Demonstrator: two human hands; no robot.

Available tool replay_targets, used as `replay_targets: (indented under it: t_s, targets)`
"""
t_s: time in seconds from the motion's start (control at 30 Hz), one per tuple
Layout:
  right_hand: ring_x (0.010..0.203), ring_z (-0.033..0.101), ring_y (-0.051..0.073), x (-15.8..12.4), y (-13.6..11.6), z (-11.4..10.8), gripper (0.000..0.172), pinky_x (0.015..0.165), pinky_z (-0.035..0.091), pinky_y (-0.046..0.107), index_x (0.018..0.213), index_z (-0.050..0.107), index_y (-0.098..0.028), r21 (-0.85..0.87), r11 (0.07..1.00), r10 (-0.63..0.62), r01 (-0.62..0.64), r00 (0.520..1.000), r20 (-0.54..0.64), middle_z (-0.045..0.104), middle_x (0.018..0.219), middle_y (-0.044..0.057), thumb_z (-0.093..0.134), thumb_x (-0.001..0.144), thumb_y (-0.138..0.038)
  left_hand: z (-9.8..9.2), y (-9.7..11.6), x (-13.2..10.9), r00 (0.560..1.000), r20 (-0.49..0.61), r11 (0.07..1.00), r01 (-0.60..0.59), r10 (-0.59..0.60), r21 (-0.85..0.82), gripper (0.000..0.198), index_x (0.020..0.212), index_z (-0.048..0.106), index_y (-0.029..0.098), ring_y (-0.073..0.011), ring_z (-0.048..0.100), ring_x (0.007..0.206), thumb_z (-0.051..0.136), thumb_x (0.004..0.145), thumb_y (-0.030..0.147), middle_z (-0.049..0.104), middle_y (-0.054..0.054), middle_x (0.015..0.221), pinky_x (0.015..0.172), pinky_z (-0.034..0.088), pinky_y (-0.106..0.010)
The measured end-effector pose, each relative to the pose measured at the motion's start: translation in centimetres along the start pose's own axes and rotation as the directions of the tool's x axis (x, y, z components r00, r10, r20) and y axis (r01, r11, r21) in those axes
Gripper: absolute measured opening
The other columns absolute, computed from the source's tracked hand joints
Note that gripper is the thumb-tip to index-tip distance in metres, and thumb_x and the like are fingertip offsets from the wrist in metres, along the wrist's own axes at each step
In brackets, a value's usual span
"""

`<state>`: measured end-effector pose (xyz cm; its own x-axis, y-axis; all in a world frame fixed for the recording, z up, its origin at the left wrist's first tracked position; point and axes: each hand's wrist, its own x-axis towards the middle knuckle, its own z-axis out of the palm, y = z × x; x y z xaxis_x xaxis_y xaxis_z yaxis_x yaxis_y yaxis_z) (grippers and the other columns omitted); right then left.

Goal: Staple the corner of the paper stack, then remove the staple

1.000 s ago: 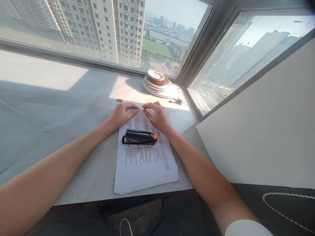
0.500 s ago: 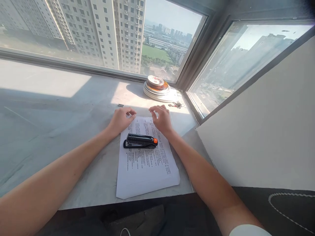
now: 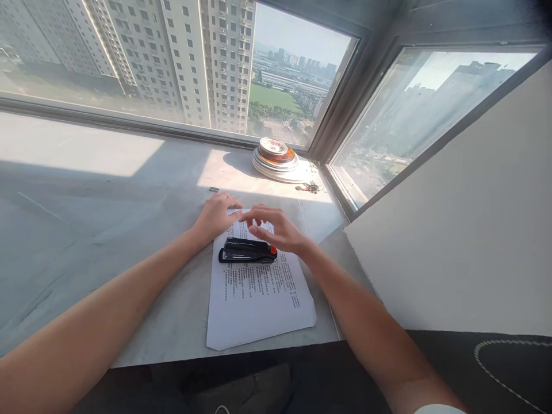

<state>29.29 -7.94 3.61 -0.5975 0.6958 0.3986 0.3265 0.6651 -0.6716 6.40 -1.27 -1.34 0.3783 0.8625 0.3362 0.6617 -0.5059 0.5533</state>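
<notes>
A black stapler [image 3: 246, 251] with an orange-red end lies across a printed stack of paper [image 3: 259, 316] on the marble-patterned sill. My left hand [image 3: 217, 215] rests at the far left corner of the paper, its fingers stretched forward and its thumb at the paper's edge. Over the far half of the sheets, just beyond the stapler, hovers my right hand [image 3: 276, 227]. Its fingers are apart and point left, with nothing between them. The right hand covers part of the print and is close to the stapler's orange end.
A small strip of staples [image 3: 214, 189] lies beyond my left hand. In the window corner stands a stack of round plates or lids [image 3: 276, 160], with a bunch of keys [image 3: 309, 187] in front. A white wall [image 3: 457, 218] bounds the right side.
My right hand has come left and nearer, from the paper's far right corner to above the sheets by the stapler. My left hand's fingers have straightened and lowered at the corner.
</notes>
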Motion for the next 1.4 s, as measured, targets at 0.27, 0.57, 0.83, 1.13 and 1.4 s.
replay_targets:
  t_s: [0.27,0.57,0.83,1.13,1.4]
  targets:
    - [0.083,0.060,0.019,-0.1,-2.1,1.9,0.013,0.074,0.045,0.035,0.103,0.066,-0.025,-0.212,0.977,0.055,0.017,0.942,0.331,0.070,0.096,0.003,0.072,0.097,-0.035,-0.1,0.3,0.1,1.000,0.010,0.999,0.010,-0.010,-0.030,0.022,0.105,0.085,0.024,-0.0342,0.069,0.114,0.068,0.094,0.034,0.079,-0.010,0.108,0.107,0.053,-0.054]
    - [0.096,0.070,0.021,-0.1,-1.1,-1.5,0.027,0.087,0.054,0.038,0.126,0.068,-0.027,-0.110,0.984,0.123,-0.139,0.982,-0.140,0.077,0.109,0.003,0.069,0.099,-0.035,-0.2,0.6,0.2,0.999,0.034,0.998,-0.026,0.028,-0.063,0.018,0.098,0.080,0.024,-0.0321,0.069,0.107,0.066,0.090,0.031,0.081,-0.010,0.104,0.101,0.055,-0.051]
    - [0.111,0.067,0.027,-1.0,6.7,-5.3,0.038,0.104,0.053,0.048,0.136,0.069,-0.028,-0.226,0.932,0.108,-0.283,0.813,-0.572,0.076,0.121,0.007,0.064,0.099,-0.027,-0.1,1.0,0.2,0.989,0.121,0.992,-0.069,0.082,-0.109,0.014,0.087,0.075,0.025,-0.0309,0.070,0.100,0.064,0.091,0.032,0.079,-0.008,0.095,0.103,0.053,-0.055]
    - [0.112,0.061,0.029,-0.8,8.9,-3.8,0.037,0.113,0.044,0.050,0.141,0.071,-0.029,-0.395,0.865,0.144,-0.309,0.908,-0.393,0.074,0.118,0.007,0.060,0.106,-0.025,0.1,1.1,0.1,0.981,0.171,0.995,-0.080,0.089,-0.059,0.014,0.096,0.077,0.023,-0.0279,0.069,0.099,0.065,0.097,0.030,0.074,-0.008,0.103,0.101,0.050,-0.050]
    - [0.107,0.060,0.031,-0.8,9.0,-3.8,0.036,0.107,0.046,0.049,0.139,0.072,-0.029,-0.409,0.866,0.138,-0.287,0.924,-0.357,0.073,0.118,0.008,0.059,0.106,-0.028,0.2,1.1,0.2,0.975,0.193,0.994,-0.106,0.109,-0.024,0.014,0.092,0.072,0.020,-0.0278,0.067,0.100,0.062,0.100,0.024,0.071,-0.008,0.103,0.098,0.048,-0.048]
